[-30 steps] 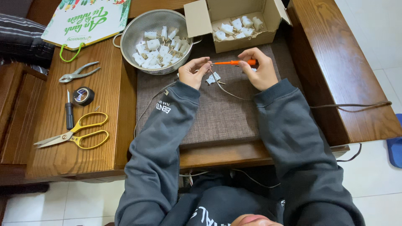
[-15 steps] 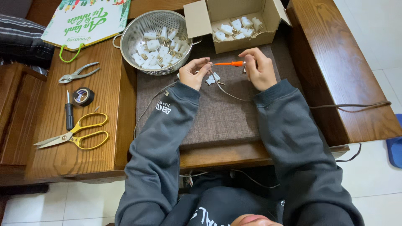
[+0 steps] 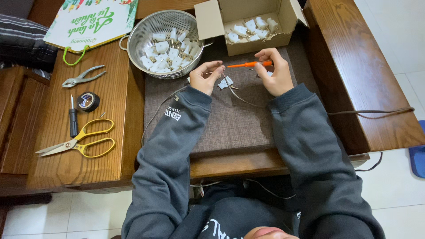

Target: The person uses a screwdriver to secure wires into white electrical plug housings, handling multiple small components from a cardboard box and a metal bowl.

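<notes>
My right hand (image 3: pixel 274 73) grips an orange-handled screwdriver (image 3: pixel 248 64) held level, its tip pointing left at my left hand (image 3: pixel 206 76). The left hand pinches a small part at the screwdriver's tip; the part itself is mostly hidden by the fingers. A thin brown wire (image 3: pixel 241 97) runs from the hands down over the brown mat (image 3: pixel 230 119). A few white plastic plug pieces (image 3: pixel 225 83) lie on the mat between my hands.
A metal colander (image 3: pixel 133 37) of white plug parts and a cardboard box (image 3: pixel 208 22) with more stand at the back. On the wooden bench to the left lie pliers (image 3: pixel 82 76), black tape (image 3: pixel 88 101), a small screwdriver (image 3: pixel 73 118), yellow scissors (image 3: pixel 82 141) and a paper bag (image 3: pixel 90 20).
Both hands stayed close together above the mat. The screwdriver shifted slightly and my right hand adjusted its grip on the handle.
</notes>
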